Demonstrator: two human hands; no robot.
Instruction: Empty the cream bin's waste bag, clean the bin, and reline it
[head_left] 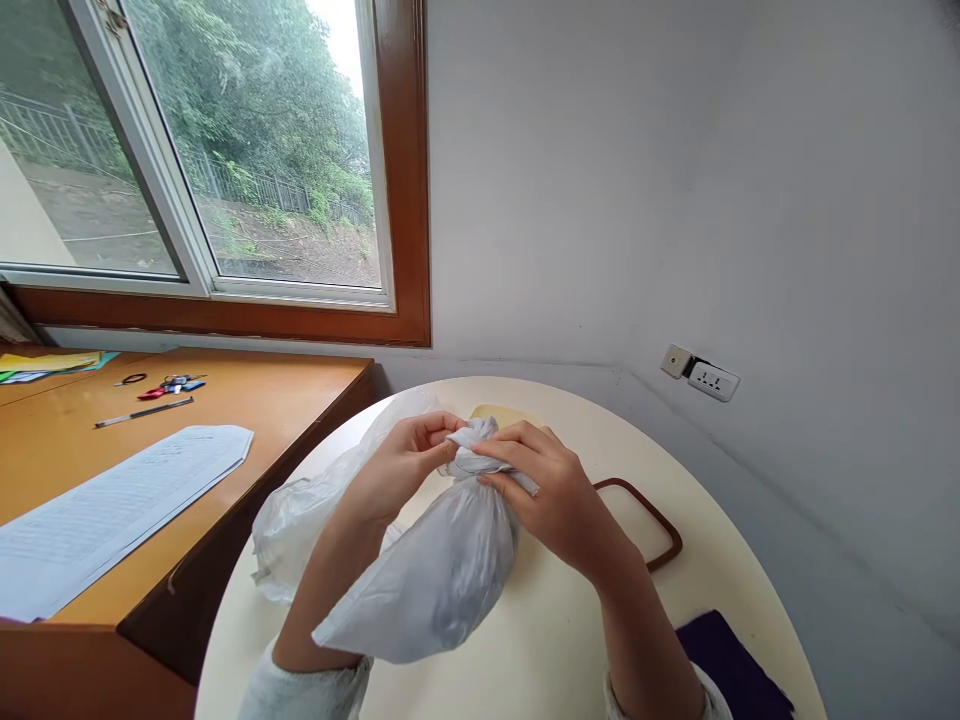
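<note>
A white plastic bag (442, 570) hangs over the round table, its neck twisted into a knot near the top. My left hand (409, 455) pinches the knotted part from the left. On the other side, my right hand (544, 485) grips the same knot, with a loose end of plastic showing under its fingers. Something dark shows faintly through the lower part of the bag; its kind cannot be made out. Behind my left forearm lies another crumpled translucent plastic bag (296, 530) on the table.
On the round table (555, 640) are a brown rounded frame (664, 525), a dark purple cloth (724, 660) and a yellowish flat item (506, 412). A wooden desk (247, 385) at left bears papers (142, 510), a pen (142, 412) and keys (176, 384). Wall sockets (712, 380) sit at right.
</note>
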